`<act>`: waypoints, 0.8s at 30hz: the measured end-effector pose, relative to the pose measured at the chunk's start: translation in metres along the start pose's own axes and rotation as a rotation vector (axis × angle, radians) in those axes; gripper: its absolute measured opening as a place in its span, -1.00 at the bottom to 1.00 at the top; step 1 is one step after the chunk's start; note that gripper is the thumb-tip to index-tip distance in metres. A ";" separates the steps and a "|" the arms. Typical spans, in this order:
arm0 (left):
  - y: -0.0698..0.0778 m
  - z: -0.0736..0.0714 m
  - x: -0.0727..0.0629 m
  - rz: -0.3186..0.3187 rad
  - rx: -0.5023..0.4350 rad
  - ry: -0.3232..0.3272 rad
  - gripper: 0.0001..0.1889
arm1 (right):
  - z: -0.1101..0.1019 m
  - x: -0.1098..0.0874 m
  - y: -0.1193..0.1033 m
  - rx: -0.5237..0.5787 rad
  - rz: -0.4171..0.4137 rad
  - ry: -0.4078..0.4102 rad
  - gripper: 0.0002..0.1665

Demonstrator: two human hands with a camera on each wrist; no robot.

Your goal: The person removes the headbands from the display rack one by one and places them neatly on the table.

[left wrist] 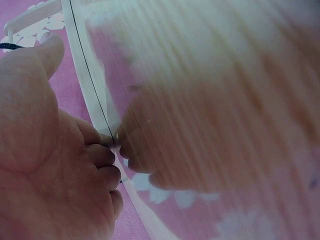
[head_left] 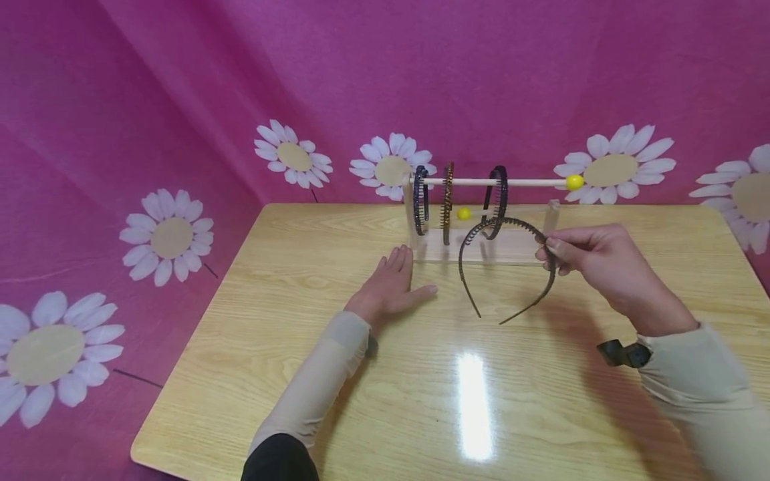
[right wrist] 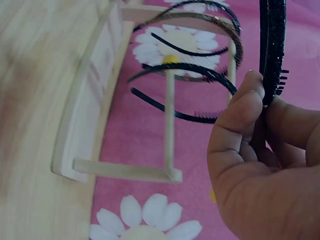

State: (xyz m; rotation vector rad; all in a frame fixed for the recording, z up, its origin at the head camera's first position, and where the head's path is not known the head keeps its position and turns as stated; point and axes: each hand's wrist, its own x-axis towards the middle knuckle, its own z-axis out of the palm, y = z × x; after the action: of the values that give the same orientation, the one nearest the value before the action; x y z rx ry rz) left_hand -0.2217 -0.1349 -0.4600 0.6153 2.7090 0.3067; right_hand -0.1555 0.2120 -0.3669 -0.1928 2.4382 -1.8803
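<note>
My right hand (head_left: 607,267) pinches one side of a dark toothed headband (head_left: 461,264) between thumb and fingers, holding it up in front of a wooden stand (head_left: 436,250). In the right wrist view this headband (right wrist: 276,45) looks black and glittery. My left hand (head_left: 391,284) lies with straight fingers on the table, fingertips right at the left front corner of the stand's base. On the stand's upper rod (head_left: 535,182) hang a black headband (head_left: 419,200) at the left, a brown-gold one (head_left: 448,207) beside it, and another dark headband (head_left: 502,194) farther right.
A yellow ball (head_left: 574,182) caps the right end of the upper rod. Another yellow ball (head_left: 464,213) sits lower, on a shorter rod behind. The wooden table (head_left: 252,347) meets a pink cloth (head_left: 493,80) with large white daisies at the back and left.
</note>
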 end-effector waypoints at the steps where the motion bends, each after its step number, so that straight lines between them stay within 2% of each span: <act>1: 0.000 0.000 0.000 0.000 0.001 0.000 0.11 | 0.002 0.001 0.002 -0.007 0.000 -0.016 -0.73; 6: 0.000 0.001 0.001 0.007 0.002 0.006 0.11 | 0.014 0.004 0.011 -0.045 0.039 -0.078 -0.63; 13: 0.000 0.001 0.003 0.015 0.004 0.005 0.11 | 0.029 0.011 0.027 -0.032 0.084 -0.128 -0.65; 18: 0.000 0.000 0.003 0.017 0.011 0.004 0.11 | 0.035 0.015 0.036 -0.036 0.126 -0.143 -0.65; 24: 0.000 0.000 0.002 0.019 0.025 0.005 0.12 | 0.039 0.021 0.048 -0.111 0.147 -0.142 -0.64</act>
State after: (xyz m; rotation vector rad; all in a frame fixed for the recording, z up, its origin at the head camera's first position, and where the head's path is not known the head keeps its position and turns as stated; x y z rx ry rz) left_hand -0.2237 -0.1342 -0.4610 0.6491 2.7174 0.2796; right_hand -0.1748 0.1840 -0.4224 -0.1423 2.3916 -1.6160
